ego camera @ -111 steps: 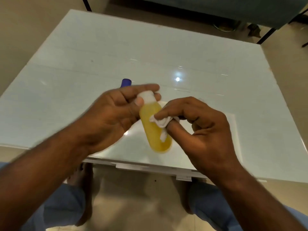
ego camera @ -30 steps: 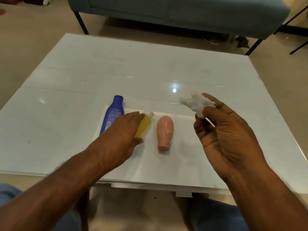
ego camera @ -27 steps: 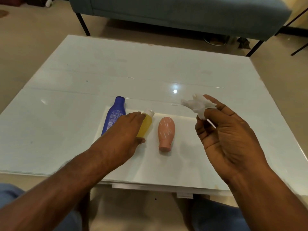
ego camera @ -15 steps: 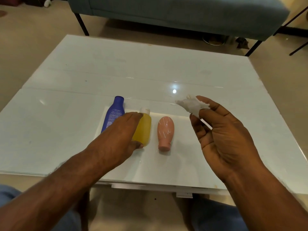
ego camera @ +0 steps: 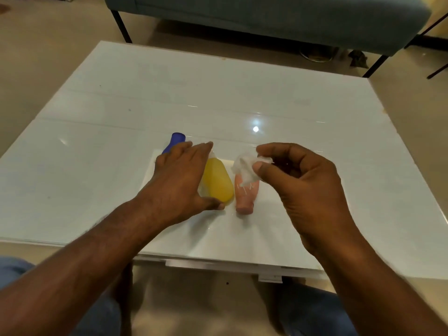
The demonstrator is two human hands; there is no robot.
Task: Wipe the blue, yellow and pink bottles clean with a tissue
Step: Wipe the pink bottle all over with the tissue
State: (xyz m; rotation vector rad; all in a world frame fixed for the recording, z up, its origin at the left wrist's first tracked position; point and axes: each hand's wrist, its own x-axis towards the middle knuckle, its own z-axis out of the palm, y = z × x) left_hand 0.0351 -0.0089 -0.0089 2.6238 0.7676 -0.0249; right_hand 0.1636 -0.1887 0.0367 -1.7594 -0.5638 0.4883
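right hand (ego camera: 308, 190) has dropped, pinching tissue (ego camera: 244, 169) above pink bottle (ego camera: 246, 196).

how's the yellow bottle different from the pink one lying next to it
The yellow bottle is wider and see-through amber; the pink bottle is slimmer, opaque, with white markings. The yellow bottle's narrow end points away from the person, while the pink bottle's narrow end points toward them. The left hand rests against the yellow bottle; no hand touches the pink one, though the tissue in the right hand hides its far end. Both lie flat, side by side, on the white table.
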